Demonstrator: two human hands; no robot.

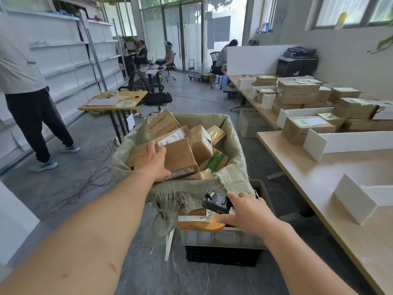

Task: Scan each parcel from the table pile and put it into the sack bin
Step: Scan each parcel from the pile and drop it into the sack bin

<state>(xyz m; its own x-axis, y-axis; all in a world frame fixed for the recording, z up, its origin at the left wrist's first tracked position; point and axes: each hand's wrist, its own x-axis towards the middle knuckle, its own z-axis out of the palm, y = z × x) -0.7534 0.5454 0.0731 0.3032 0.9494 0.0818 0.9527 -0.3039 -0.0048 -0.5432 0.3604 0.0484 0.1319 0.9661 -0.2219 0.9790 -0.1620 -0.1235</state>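
Note:
The sack bin (231, 133), lined with a green woven sack, stands in front of me, filled with several brown cardboard parcels. My left hand (154, 160) reaches into it and grips the near left edge of a flat brown parcel (180, 156) lying on top of the others. My right hand (248, 211) holds a black handheld scanner (215, 202) low, just in front of the bin's near rim, above a wooden stool seat (200, 225). The pile of parcels (297, 92) sits on the long table (319, 177) to the right.
A grey crate on a black crate (221, 241) stands below my right hand. White dividers (353, 201) stand on the table. A person (27, 92) stands at the left by white shelves. A small desk and office chair (157, 96) are behind the bin; cables lie on the floor.

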